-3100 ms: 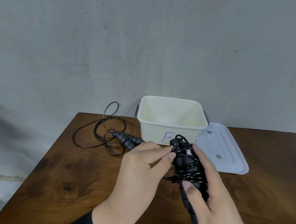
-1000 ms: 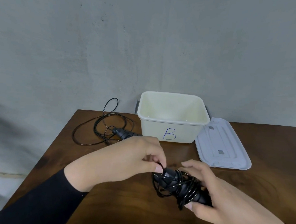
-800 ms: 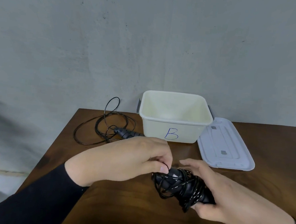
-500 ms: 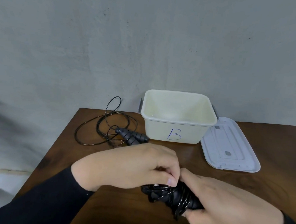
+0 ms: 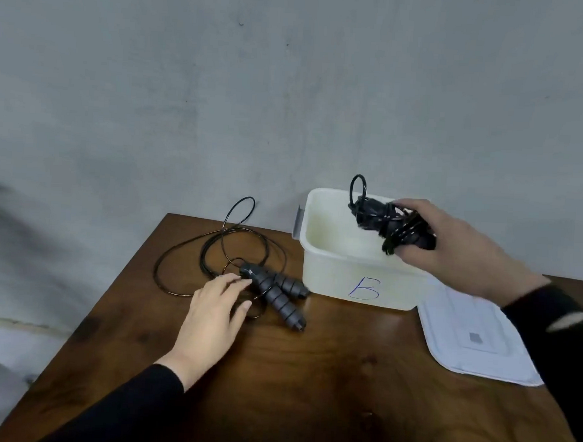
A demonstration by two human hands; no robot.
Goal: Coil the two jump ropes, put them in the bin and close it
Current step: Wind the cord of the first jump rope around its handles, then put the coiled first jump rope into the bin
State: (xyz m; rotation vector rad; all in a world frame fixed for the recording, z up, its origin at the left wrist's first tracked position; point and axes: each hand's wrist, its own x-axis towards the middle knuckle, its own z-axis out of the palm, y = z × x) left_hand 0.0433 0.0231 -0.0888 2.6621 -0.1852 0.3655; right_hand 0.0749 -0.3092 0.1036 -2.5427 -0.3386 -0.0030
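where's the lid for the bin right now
The lid lies flat on the table at the right of the head view, just right of the bin marked B, partly under the right sleeve.

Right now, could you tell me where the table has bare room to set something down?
Bare wood spans the near table, between the left hand and the lid. It is crowded at the far left, where the loose jump rope sprawls beside the bin.

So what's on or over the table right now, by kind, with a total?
Jump ropes: 2, coiled rope in the right hand over the bin, loose rope by the left hand
Bins: 1
Lids: 1
Total: 4
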